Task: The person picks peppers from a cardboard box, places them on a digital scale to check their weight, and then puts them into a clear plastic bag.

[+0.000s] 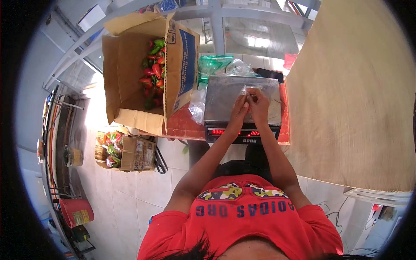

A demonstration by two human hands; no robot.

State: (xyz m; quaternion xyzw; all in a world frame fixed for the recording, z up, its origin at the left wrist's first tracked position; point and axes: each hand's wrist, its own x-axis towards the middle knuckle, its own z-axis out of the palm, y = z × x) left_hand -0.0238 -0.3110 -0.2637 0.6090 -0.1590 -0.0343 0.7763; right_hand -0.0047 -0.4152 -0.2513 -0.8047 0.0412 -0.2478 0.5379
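Note:
My left hand (239, 110) and my right hand (259, 105) meet over the steel plate of a digital weighing scale (222, 97). Between their fingertips they pinch a small transparent plastic bag (252, 88), whose top sticks up past the fingers. Both hands are closed on it, thumbs close together. What the bag contains is mostly hidden by my fingers. Red digits glow on the scale's front display, partly behind my left forearm. Left of the scale, an open cardboard box (184, 71) holds red and green peppers (155, 71).
Green plastic bags (213, 65) and transparent bags (198, 104) lie beside the scale on a red table (184, 125). A dark flat object (271, 74) is behind it. A large wooden board (351, 99) stands right. A smaller box (138, 154) of bagged produce sits on the floor.

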